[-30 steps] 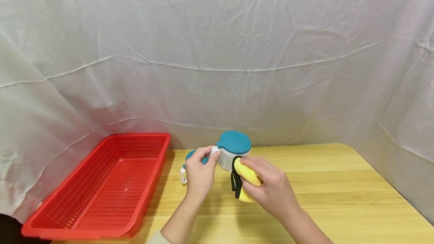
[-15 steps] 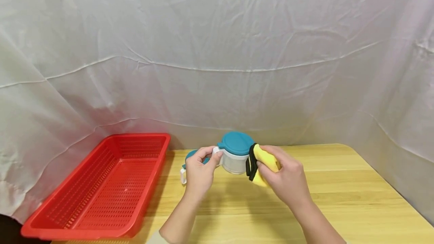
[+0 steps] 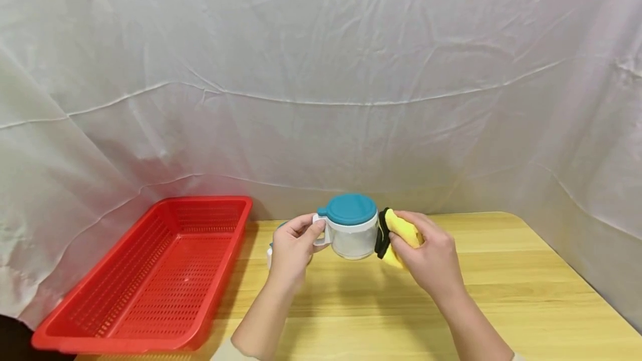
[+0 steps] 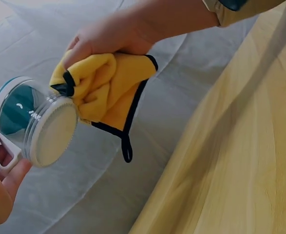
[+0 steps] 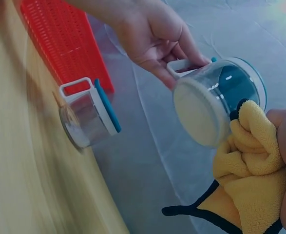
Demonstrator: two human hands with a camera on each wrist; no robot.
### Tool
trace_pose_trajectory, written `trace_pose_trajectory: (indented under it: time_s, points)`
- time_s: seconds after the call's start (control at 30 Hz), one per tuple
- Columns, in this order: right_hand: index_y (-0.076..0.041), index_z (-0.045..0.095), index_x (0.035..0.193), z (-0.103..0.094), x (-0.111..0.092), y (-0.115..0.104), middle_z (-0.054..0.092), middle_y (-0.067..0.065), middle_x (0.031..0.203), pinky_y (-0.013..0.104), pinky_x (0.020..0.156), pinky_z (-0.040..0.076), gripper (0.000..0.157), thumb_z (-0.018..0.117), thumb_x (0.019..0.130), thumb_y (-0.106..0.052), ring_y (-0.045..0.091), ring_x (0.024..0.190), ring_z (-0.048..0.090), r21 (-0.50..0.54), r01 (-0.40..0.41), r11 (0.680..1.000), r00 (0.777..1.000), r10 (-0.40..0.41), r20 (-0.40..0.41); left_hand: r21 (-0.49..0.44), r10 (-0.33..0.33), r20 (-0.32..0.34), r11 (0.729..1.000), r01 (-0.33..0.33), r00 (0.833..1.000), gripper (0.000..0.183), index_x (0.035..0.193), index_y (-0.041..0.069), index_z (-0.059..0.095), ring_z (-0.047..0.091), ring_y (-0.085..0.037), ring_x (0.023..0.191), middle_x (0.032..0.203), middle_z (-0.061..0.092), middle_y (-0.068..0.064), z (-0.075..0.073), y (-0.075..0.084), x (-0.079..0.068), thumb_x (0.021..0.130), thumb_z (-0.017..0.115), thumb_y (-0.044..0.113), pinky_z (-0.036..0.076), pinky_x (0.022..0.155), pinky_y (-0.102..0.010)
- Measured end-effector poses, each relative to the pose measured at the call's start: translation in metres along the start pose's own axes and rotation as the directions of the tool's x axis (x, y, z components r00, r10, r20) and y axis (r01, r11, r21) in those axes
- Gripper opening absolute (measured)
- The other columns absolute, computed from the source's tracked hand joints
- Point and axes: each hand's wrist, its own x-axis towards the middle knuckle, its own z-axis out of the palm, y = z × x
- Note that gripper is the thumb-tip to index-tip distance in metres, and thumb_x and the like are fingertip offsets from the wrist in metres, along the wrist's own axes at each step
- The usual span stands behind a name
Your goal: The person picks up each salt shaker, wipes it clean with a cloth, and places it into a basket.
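A clear jar [image 3: 353, 241] with a blue lid [image 3: 352, 209] and a white side handle is held up off the table. My left hand [image 3: 292, 243] grips that handle [image 5: 178, 67] between thumb and fingers. In my right hand [image 3: 430, 249] is a bunched yellow cloth [image 3: 403, 230] with black edging and a hanging loop [image 4: 126, 148]. The cloth lies against the jar's right side, as the left wrist view shows. A second jar [image 5: 86, 117] of the same kind stands on the table, mostly hidden behind my left hand in the head view.
A red perforated plastic basket [image 3: 220, 288] sits on the left of the wooden table [image 3: 501, 294]. Pale grey cloth [image 3: 321, 127] hangs behind the table and along both sides.
My right hand has moved the cloth from the jar's front round to its right side. The jar has shifted slightly right and turned a little in my left hand.
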Motion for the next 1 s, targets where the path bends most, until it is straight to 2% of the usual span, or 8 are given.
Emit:
trace_pose_trajectory:
  time_s: [0.17, 0.43, 0.63, 0.73, 0.87, 1.0]
  points:
    - [-0.012, 0.074, 0.109, 0.004, -0.002, 0.003, 0.073, 0.002, 0.104, 0.015, 0.063, 0.048, 0.037, 0.079, 0.073, -0.002, 0.014, 0.078, 0.058, 0.000, 0.034, 0.999, 0.999, -0.034, 0.001, -0.070, -0.041, -0.025, 0.997, 0.039, 0.999, 0.025, 0.109, -0.007, 0.069, 0.068, -0.015, 0.083, 0.088, 0.071, -0.003, 0.001, 0.000, 0.002, 0.088, 0.072, 0.006, 0.061, 0.075, -0.043]
    - [-0.011, 0.074, 0.108, 0.014, -0.008, -0.002, 0.073, 0.001, 0.106, 0.007, 0.075, 0.046, 0.039, 0.080, 0.071, -0.002, 0.015, 0.089, 0.065, -0.013, 0.163, 0.987, 0.987, -0.162, 0.019, -0.063, -0.070, -0.119, 0.996, 0.063, 0.990, 0.028, 0.111, -0.007, 0.068, 0.068, -0.016, 0.082, 0.088, 0.068, -0.004, -0.001, -0.003, 0.004, 0.089, 0.073, 0.010, 0.061, 0.071, -0.041]
    - [-0.010, 0.073, 0.107, 0.022, -0.015, -0.013, 0.073, 0.002, 0.104, 0.020, 0.080, 0.056, 0.041, 0.080, 0.068, -0.003, 0.017, 0.092, 0.068, -0.041, 0.296, 0.954, 0.955, -0.296, 0.019, -0.077, -0.074, -0.178, 0.995, 0.061, 0.981, 0.027, 0.108, -0.008, 0.068, 0.069, -0.017, 0.080, 0.086, 0.067, -0.006, -0.001, -0.004, 0.004, 0.089, 0.073, 0.011, 0.061, 0.070, -0.039]
    - [-0.011, 0.073, 0.108, 0.025, -0.018, -0.018, 0.073, 0.003, 0.104, 0.025, 0.080, 0.057, 0.040, 0.078, 0.068, -0.004, 0.018, 0.091, 0.068, -0.025, 0.335, 0.942, 0.942, -0.334, 0.021, -0.077, -0.074, -0.194, 0.995, 0.060, 0.978, 0.027, 0.108, -0.008, 0.068, 0.069, -0.017, 0.080, 0.087, 0.067, -0.006, 0.000, -0.003, 0.004, 0.089, 0.073, 0.011, 0.061, 0.070, -0.038]
    - [-0.011, 0.073, 0.110, 0.030, -0.024, -0.024, 0.072, 0.003, 0.106, 0.025, 0.085, 0.057, 0.040, 0.075, 0.071, -0.006, 0.021, 0.094, 0.069, 0.020, 0.366, 0.930, 0.929, -0.367, 0.045, -0.043, -0.043, -0.214, 0.998, 0.035, 0.976, 0.027, 0.106, -0.008, 0.069, 0.068, -0.016, 0.080, 0.086, 0.067, -0.006, 0.002, -0.004, 0.002, 0.088, 0.074, 0.012, 0.062, 0.069, -0.037]
    - [-0.010, 0.072, 0.109, 0.037, -0.030, -0.028, 0.072, 0.003, 0.106, 0.026, 0.085, 0.057, 0.040, 0.074, 0.070, -0.005, 0.021, 0.095, 0.069, 0.049, 0.428, 0.902, 0.902, -0.430, 0.046, 0.017, 0.007, -0.218, 1.000, -0.004, 0.976, 0.026, 0.104, -0.005, 0.071, 0.066, -0.014, 0.080, 0.084, 0.066, -0.005, 0.007, -0.007, -0.002, 0.087, 0.076, 0.014, 0.062, 0.070, -0.035]
